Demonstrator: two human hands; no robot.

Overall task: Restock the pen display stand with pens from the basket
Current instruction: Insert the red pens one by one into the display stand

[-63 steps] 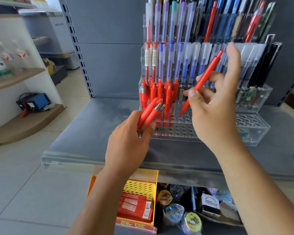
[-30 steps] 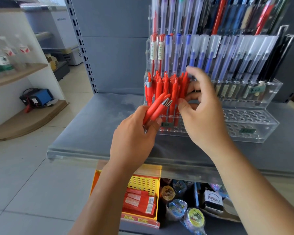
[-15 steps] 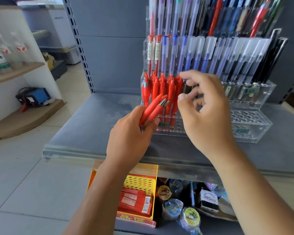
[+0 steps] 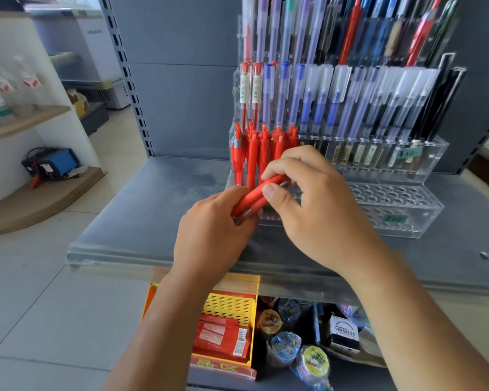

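The left hand (image 4: 209,235) is curled round two red pens (image 4: 250,201), whose upper ends point up and away toward the stand (image 4: 407,218) just beyond the knuckles. The right hand (image 4: 316,210) meets it from the other side. Its thumb (image 4: 271,191) and fingers pinch the upper pen of the pair, apparently to draw it out. Just past both hands' fingertips stands the red row (image 4: 253,153), packed tight at the stand's left end. Empty holes (image 4: 393,193) lie beyond the right hand's knuckles. The risks, as I judge them, start with the pinch sitting close to the left grip. Pulling one pen may drag its neighbour loose and drop it onto the shelf (image 4: 153,210) under the wrists, or off the edge to the floor (image 4: 40,292). The right fingers are almost against the red row, so a careless lift could knock those pens askew. A yellow basket (image 4: 229,307) sits below the left forearm, under the shelf; whether it holds pens I cannot tell.
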